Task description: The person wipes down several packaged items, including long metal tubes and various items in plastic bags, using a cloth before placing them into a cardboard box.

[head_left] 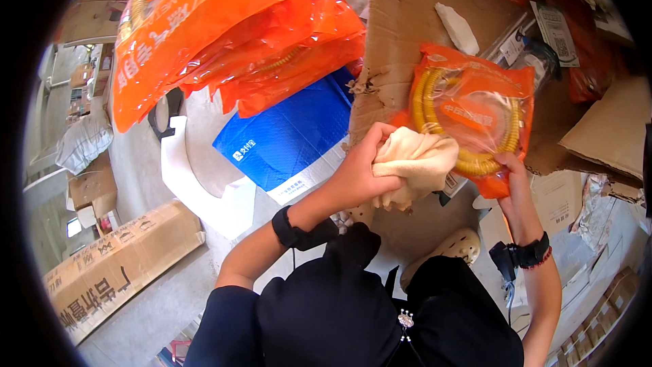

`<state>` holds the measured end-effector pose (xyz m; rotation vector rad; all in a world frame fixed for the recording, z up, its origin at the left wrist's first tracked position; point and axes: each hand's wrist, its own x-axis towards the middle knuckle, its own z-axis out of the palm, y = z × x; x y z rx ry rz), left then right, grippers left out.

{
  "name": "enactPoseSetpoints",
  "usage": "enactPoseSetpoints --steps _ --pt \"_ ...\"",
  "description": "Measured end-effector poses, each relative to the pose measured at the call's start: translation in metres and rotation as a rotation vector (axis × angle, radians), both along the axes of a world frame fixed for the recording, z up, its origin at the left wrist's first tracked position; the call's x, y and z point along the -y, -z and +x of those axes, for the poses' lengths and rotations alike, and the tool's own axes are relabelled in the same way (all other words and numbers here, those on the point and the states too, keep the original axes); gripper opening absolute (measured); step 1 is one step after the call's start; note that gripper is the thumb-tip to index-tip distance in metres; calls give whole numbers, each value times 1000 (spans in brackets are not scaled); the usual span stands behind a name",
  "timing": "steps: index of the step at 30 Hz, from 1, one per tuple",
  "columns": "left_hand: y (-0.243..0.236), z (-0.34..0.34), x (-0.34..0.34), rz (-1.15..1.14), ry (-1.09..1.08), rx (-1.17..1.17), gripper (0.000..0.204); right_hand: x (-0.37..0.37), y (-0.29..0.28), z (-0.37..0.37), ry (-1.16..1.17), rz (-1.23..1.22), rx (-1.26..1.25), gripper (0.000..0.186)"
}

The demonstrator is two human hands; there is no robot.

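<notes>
In my left hand (363,173) is a bunched cream cloth (415,162), with the fingers closed around it. My right hand (517,180) grips the lower right edge of an orange plastic bag (468,64). Through the bag's clear front a coil of ribbed yellow hose (428,98) shows. The cloth is against or just in front of the bag's lower left corner; whether they touch I cannot tell. Behind the bag spreads a worn brown cardboard sheet (407,13).
Several orange bags (272,47) with yellow hose are piled at upper left, above a blue padded mailer (292,136). A white curved piece (187,177) and a long carton (129,258) lie left. A white foam chunk (456,29) rests on the cardboard; a torn flap (611,129) juts at right.
</notes>
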<state>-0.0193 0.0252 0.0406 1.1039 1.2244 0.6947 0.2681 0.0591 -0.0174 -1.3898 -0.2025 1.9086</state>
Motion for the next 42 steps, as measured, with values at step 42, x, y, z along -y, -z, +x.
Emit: enactPoseSetpoints --steps 42 --pt "-173 -251 -22 487 -865 21 35 -128 -252 -300 -735 1033 624 35"
